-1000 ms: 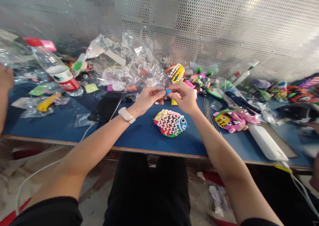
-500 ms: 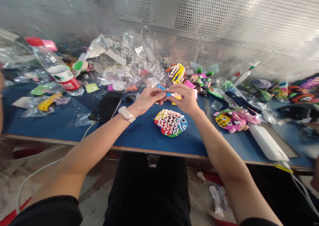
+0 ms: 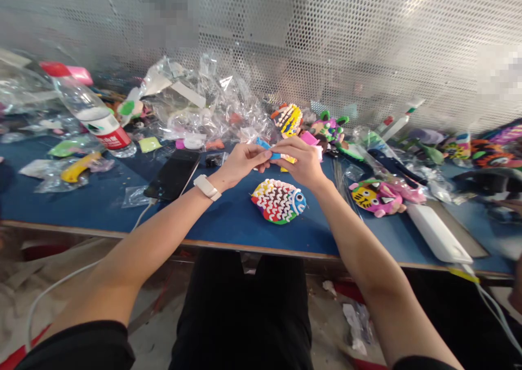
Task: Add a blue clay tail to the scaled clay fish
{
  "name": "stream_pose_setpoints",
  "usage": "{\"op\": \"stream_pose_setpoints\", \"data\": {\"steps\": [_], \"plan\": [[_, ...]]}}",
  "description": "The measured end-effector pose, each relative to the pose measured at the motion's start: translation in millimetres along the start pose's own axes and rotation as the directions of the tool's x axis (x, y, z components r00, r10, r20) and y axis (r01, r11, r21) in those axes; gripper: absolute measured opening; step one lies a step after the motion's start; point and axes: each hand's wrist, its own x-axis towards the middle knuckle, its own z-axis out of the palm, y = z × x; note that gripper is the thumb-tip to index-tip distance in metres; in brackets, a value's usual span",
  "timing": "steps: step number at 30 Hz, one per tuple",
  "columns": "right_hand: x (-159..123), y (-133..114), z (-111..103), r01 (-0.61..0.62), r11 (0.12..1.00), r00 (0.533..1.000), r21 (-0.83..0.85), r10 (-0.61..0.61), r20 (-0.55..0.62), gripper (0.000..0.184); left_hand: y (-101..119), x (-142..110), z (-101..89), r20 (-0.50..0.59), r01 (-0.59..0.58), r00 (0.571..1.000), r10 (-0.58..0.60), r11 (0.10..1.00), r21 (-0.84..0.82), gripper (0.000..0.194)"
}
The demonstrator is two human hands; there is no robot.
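My left hand (image 3: 246, 163) and my right hand (image 3: 300, 160) meet over the blue table, both closed with fingertips pinched. Between them is a small piece of blue modelling clay (image 3: 275, 155), gripped from both sides and partly covered by the fingers. More blue (image 3: 263, 142) shows just behind the left fingertips; whether it is the same piece I cannot tell. Below the hands lies a clay fish (image 3: 278, 201) with white wavy scales, a blue head and one round eye, touched by neither hand. A yellow bit (image 3: 287, 166) shows by my right fingers.
To the left are a red-capped bottle (image 3: 100, 117), a black phone (image 3: 173, 175) on a cable and a yellow clay piece (image 3: 79, 167). Clear plastic wrappers (image 3: 212, 100) heap at the back. Rightward lie a pink-and-yellow clay animal (image 3: 377, 197) and a white power bank (image 3: 438, 233).
My right fingers have shifted slightly and now lie flatter over the blue clay, which shows less rounded. Another person's hand at the far left has left the view. The fish stays put.
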Motion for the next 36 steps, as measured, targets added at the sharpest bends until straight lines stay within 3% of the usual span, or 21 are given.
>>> {"op": "stream_pose_setpoints", "data": {"steps": [6, 12, 19, 23, 26, 29, 32, 36], "plan": [[0, -2, 1, -0.023, 1.000, 0.998, -0.009, 0.023, -0.063, 0.025, 2, 0, -3.1, 0.007, -0.097, 0.995, 0.097, 0.989, 0.113, 0.050], [1, -3, 0, -0.022, 0.999, 0.994, -0.033, 0.019, -0.103, 0.014, -2, -1, -6.8, 0.016, -0.145, 0.989, 0.144, 0.970, 0.193, 0.048], [1, -5, 0, -0.007, 0.999, 0.995, -0.033, 0.004, -0.102, 0.025, -5, -3, -7.1, -0.092, -0.234, 0.957, 0.273, 0.922, 0.308, 0.047], [2, -9, -1, 0.004, 1.000, 0.991, -0.024, -0.007, -0.132, 0.022, -5, -5, -7.0, -0.090, -0.222, 0.961, 0.260, 0.927, 0.302, 0.047], [3, -13, 1, -0.104, 0.990, 0.990, 0.097, 0.112, -0.083, 0.035, -5, -3, -6.8, -0.120, -0.246, 0.949, 0.291, 0.923, 0.297, 0.047], [3, -15, 8, -0.267, 0.907, 0.955, 0.326, 0.294, -0.034, 0.052, -4, -1, -5.6, -0.136, -0.298, 0.927, 0.349, 0.907, 0.297, 0.045], [2, -13, 20, -0.376, 0.817, 0.893, 0.437, 0.445, -0.063, 0.043, -3, -1, -3.2, -0.155, -0.264, 0.938, 0.310, 0.930, 0.256, 0.045], [0, -9, 30, -0.374, 0.768, 0.864, 0.521, 0.492, -0.105, 0.035, -2, -1, -1.3, -0.209, -0.183, 0.951, 0.227, 0.960, 0.210, 0.046]]}}
